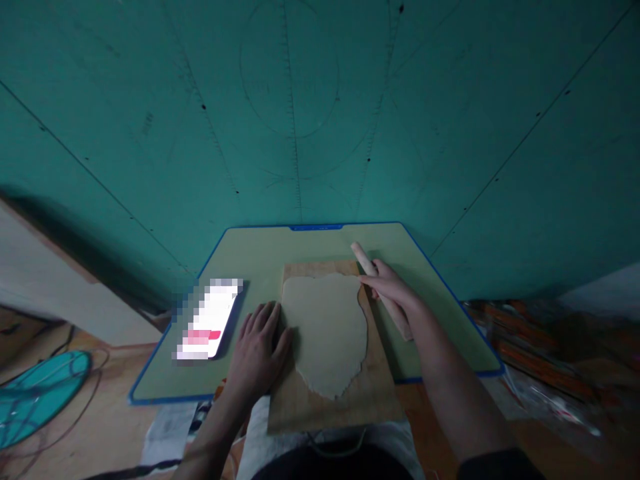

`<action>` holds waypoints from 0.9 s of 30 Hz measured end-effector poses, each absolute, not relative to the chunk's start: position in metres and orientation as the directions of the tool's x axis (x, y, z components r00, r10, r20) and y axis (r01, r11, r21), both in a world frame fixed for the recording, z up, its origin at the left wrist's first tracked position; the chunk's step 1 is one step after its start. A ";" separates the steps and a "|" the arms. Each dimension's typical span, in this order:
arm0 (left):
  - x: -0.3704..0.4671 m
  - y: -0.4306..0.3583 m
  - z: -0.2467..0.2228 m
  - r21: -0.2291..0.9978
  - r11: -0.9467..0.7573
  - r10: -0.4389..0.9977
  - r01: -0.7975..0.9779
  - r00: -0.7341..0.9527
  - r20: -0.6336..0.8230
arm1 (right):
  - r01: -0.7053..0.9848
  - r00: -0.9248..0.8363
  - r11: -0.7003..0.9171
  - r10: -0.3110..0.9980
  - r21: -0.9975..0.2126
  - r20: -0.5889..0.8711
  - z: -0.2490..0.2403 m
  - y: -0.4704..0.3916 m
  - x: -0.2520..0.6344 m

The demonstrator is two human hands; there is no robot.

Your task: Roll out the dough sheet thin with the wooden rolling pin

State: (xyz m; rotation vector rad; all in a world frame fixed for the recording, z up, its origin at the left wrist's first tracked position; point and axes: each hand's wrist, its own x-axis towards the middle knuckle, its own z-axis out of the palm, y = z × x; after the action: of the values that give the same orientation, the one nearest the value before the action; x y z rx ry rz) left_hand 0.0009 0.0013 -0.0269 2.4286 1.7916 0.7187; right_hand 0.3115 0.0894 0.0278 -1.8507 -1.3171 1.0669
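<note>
**Left hand (259, 343) spread beside dough sheet (325, 327); right hand (393, 287) wrapped around rolling pin (364, 258)**

We find a teal wall (313, 157) as the largest element, marked with ruled scales, arcs and dark dots. Before it stands a small table (263, 253) with a pale green top and blue edging. On this lies a wooden board (340, 417), its near end projecting past the table's near edge, over the wearer's lap.

We locate the dough sheet flat on the board, covering most of its far and middle parts. Its far side is fairly straight; its near end narrows to a ragged tip. To the left, apart from the board, we note a smartphone (207, 323) with its screen lit and partly pixelated.

We observe the rolling pin held slantwise off the board's right side, not on the dough. A fingertip of the right hand reaches to the sheet's far right corner; we cannot confirm contact. The left hand is palm down with nothing gripped, fingertips at the sheet's left edge; we cannot tell whether they press it.

Progress: we judge the flattening well advanced, the sheet being broad and thin. Outstanding, in our judgement, is the uneven outline, chiefly the near edge. We see no cut or fold.
</note>
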 end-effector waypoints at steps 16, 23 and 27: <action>0.000 0.000 -0.023 0.278 -0.319 0.925 0.906 0.234 0.299 | 0.474 0.240 -0.366 0.929 -0.800 -0.283 0.025 0.094 0.309; -0.001 0.001 -0.025 0.263 -0.327 0.920 0.908 0.241 0.310 | 0.474 0.217 -0.371 0.928 -0.798 -0.302 0.025 0.094 0.311; -0.001 0.000 -0.025 0.260 -0.336 0.915 0.905 0.249 0.317 | 0.476 0.205 -0.371 0.928 -0.797 -0.310 0.026 0.093 0.311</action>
State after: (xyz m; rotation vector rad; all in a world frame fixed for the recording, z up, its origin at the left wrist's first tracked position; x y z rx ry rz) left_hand -0.0013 0.0005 -0.0248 2.4638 1.7956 0.6531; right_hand 0.3111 0.0933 0.0259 -1.9391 -1.3011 1.0790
